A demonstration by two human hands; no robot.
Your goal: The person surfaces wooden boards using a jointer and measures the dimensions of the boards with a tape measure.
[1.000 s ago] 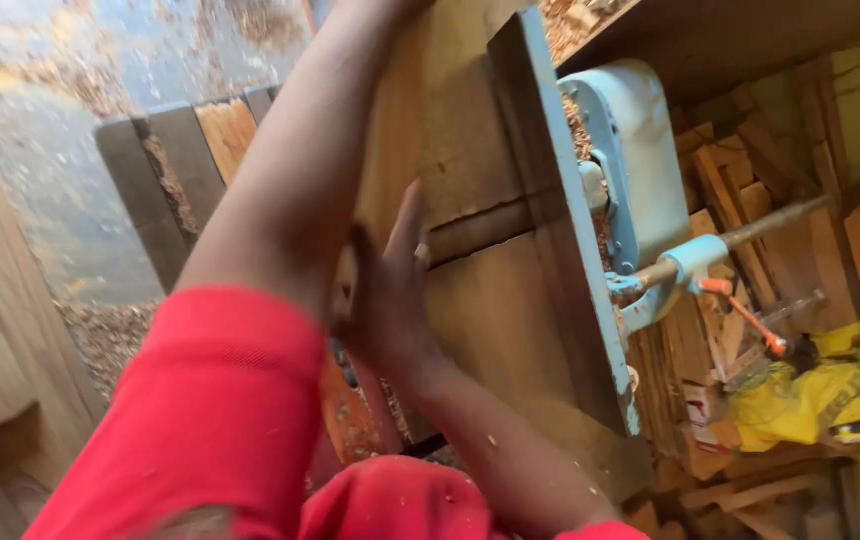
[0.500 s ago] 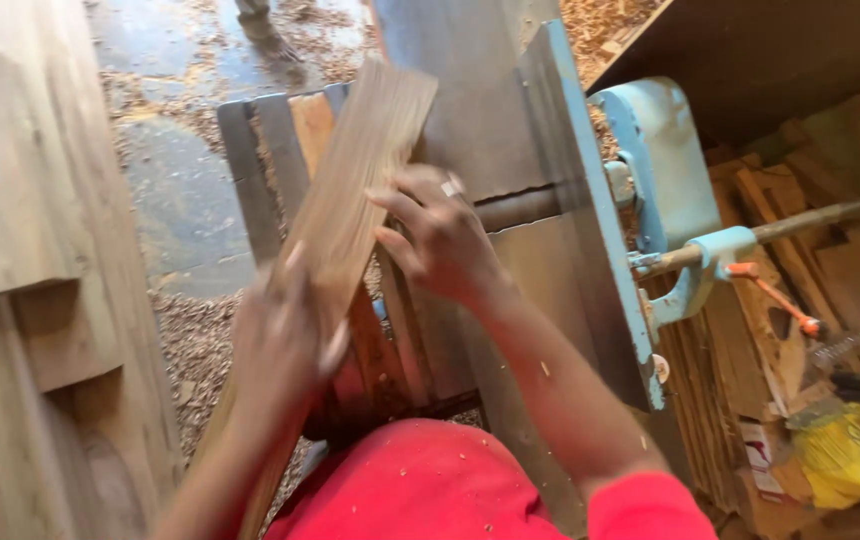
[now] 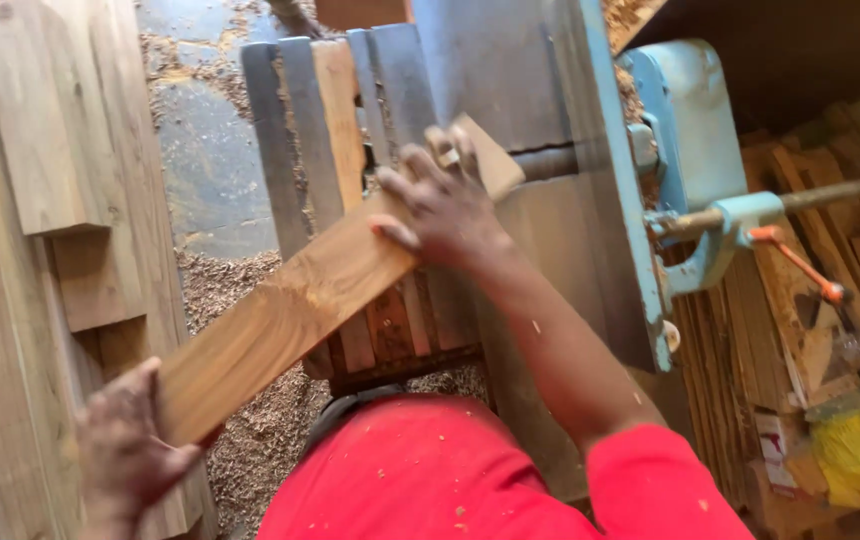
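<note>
Head view, wooden board (image 3: 290, 305) slanting across planer table (image 3: 550, 250), left hand (image 3: 125, 450) gripping near end, right hand (image 3: 445, 200) clasping far end

A woodworking shop: a blue-framed planing machine (image 3: 590, 200) with a grey metal bed fills the upper middle, sawdust (image 3: 250, 420) covers the floor at lower left, and stacked boards (image 3: 40, 130) line the left edge.

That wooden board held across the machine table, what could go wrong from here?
1. The right hand presses the wooden board close to the gap in the metal table; a slip could bring fingers to the cutter there.
2. The board lies skewed across the table, with only the left hand under its overhanging end, so it may twist or kick.
3. Sawdust on the floor could make footing slippery.
</note>
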